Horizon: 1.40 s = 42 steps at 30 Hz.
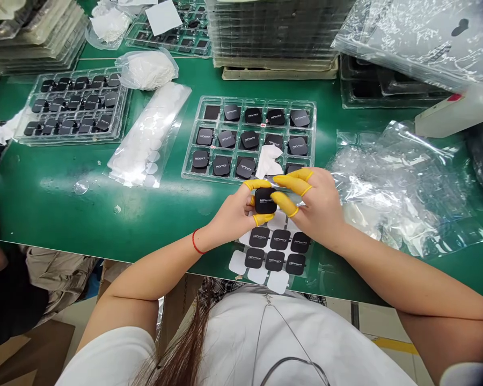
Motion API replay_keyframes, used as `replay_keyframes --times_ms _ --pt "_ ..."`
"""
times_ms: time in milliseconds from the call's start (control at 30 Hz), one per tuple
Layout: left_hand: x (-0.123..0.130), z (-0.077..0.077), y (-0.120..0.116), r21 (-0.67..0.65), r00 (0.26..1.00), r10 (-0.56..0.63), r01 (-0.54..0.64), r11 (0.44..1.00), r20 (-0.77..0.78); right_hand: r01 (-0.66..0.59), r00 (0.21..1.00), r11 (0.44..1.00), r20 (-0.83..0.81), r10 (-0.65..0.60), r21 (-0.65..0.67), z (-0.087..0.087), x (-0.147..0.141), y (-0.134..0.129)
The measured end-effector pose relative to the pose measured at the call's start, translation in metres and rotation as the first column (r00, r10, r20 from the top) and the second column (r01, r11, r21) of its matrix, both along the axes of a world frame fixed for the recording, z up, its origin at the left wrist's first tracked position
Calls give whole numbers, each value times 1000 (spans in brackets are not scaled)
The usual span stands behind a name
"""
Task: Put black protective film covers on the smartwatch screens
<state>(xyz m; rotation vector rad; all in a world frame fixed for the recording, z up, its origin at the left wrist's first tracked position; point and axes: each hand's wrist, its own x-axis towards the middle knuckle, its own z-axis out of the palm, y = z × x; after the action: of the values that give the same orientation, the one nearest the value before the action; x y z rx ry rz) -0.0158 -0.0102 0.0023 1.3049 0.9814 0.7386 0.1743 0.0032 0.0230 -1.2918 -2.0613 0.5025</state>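
My left hand (235,212), in yellow finger cots, grips a black square piece (265,200) with white lettering by its edges. The thumb and forefinger of my right hand (316,206) are bent at the right side of that piece; whether they pinch anything is unclear. Just beyond my hands lies a clear compartment tray (189,161) of similar black pieces, with a crumpled white cloth (270,160) on its front part. Below my hands, a sheet carries rows of black lettered stickers (280,239) and white square backings (278,281).
Another filled tray (74,102) stands at the left, beside a bag of round clear films (148,134) and a white bundle (147,69). Stacked trays (277,32) rise at the back. Crumpled plastic bags (398,182) and a white bottle (454,112) are on the right.
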Motion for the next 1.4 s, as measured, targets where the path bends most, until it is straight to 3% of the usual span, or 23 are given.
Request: replay_keyframes --times_ms 167,333,467,533,633,767,867,967,1067,1133,1267,1333,1400 --pt "2 -2 0 4 998 -61 61 998 15 -155 988 943 -48 148 -294 1 -8 2" --pt "6 -1 -1 -76 997 -59 63 995 56 -107 990 931 -122 68 -348 0 -5 5" --pt "3 3 3 -114 992 66 -54 992 103 -126 991 944 -78 107 -305 21 -11 20" --pt "-1 4 8 -129 987 100 -83 988 128 -91 996 976 -37 86 -195 36 -26 44" --pt "-5 2 15 -159 989 86 -65 985 124 -11 1000 1000 25 12 -20 47 -63 102" --pt "-5 -7 22 -194 989 57 -30 980 135 69 975 997 210 -72 23 23 -124 188" --pt "-5 -15 24 -217 988 76 -45 975 137 44 919 995 395 -6 -86 6 -155 219" --pt "-4 -23 22 -273 980 104 -54 960 171 -12 855 1000 518 20 -20 14 -150 210" --pt "-2 -28 19 -310 974 95 -28 950 204 -77 813 992 582 6 98 36 -115 171" --pt "-1 -28 21 -319 972 103 -31 947 211 -103 754 994 654 61 26 42 -89 140" --pt "-1 -22 28 -347 973 138 -66 935 186 -110 613 992 782 114 -58 22 -57 95" --pt "-1 -17 30 -363 980 122 -57 930 159 -124 611 988 778 148 -90 14 -49 88" --pt "-2 -12 29 -373 988 80 -26 928 131 -126 663 987 732 157 -98 17 -35 87"
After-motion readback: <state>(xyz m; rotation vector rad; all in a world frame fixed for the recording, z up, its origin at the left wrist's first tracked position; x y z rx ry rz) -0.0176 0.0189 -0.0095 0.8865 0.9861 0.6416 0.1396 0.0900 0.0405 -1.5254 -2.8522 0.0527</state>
